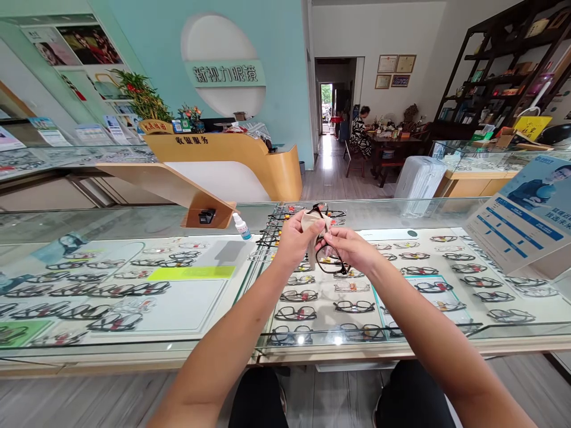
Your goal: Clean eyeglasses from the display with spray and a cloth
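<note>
Above the glass counter, a pair of dark-framed eyeglasses [331, 272] is held up between my two hands. My left hand [294, 236] is closed on a beige cleaning cloth [311, 222], which wraps one side of the glasses; the lens under it is hidden. With thumb and fingers, my right hand [351, 246] pinches the frame near its middle. The other lens hangs uncovered below the fingers. To the left of my hands, a white spray bottle [241, 227] with a blue label stands on the glass.
Rows of eyeglasses fill the glass display case [187, 340] beneath my hands. More glasses lie on its top just behind them. A wooden mirror stand [209, 221] stands left, a blue-and-white sign [521, 208] right. Farther back are a cash desk [285, 172] and a seated person [360, 134].
</note>
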Motion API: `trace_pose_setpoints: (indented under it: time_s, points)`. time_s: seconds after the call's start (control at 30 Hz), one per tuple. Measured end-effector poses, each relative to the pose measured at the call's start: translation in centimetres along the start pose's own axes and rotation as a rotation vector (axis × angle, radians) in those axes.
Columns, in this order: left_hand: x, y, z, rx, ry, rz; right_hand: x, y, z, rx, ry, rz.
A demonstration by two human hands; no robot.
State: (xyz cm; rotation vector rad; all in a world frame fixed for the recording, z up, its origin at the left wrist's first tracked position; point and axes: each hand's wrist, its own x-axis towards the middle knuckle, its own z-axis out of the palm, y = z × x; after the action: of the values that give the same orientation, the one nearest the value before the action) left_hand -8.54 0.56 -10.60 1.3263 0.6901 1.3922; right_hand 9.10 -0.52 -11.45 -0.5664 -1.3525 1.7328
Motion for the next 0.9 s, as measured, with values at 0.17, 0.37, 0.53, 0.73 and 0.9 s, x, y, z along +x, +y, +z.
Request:
trace_pose_setpoints:
  time_s: [0.17, 0.37, 0.53, 0.73, 0.9]
  points:
    - [0.1, -0.7, 0.1, 0.004, 0.128, 0.056, 0.2, 0.6, 0.7, -0.049, 0.006, -0.025]
    - [1.1, -0.7, -0.4, -0.118, 0.084, -0.056, 0.3, -0.1, -0.1, 0.026, 0.06, -0.032]
    - [1.8, -0.5, -0.8, -0.24, 0.126, -0.081, 0.2, -0.9, -0.9, 0.147, 0.111, -0.083]
    - [2.0, -0.2, -1.2, -0.426, 0.046, -0.194, -0.2, -1.7, -1.0, 0.052, 0.174, -0.118]
    - [1.6, 0.8, -0.5, -0.574, 0.054, -0.229, -0.4, -1.1, -0.4, -0.549, 0.337, -0.346]
